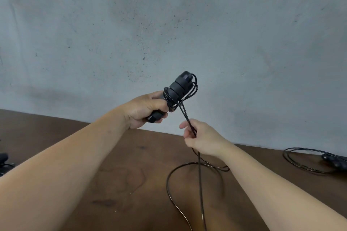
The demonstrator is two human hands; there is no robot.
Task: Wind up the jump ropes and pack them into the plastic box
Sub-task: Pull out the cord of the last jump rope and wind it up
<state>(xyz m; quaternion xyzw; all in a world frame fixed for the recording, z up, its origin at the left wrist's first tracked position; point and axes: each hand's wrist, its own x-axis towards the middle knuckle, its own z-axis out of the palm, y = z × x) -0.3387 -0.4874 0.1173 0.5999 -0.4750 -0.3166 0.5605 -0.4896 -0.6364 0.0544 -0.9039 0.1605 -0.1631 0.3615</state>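
Note:
My left hand point(144, 110) grips the black jump rope handles point(179, 86), held together and raised above the table, tops pointing up and right. A few turns of thin black cord are wound round the handles just above my fingers. From there the cord point(187, 118) runs down to my right hand point(202, 139), which pinches it just below and to the right. Below that hand the loose cord point(200, 184) hangs down and loops on the brown wooden table point(122, 174). No plastic box is in view.
A second black jump rope point(315, 161) lies coiled at the table's far right edge with its handles beside it. Part of a dark object point(3, 157) shows at the left edge. A grey concrete wall point(169, 24) stands right behind the table.

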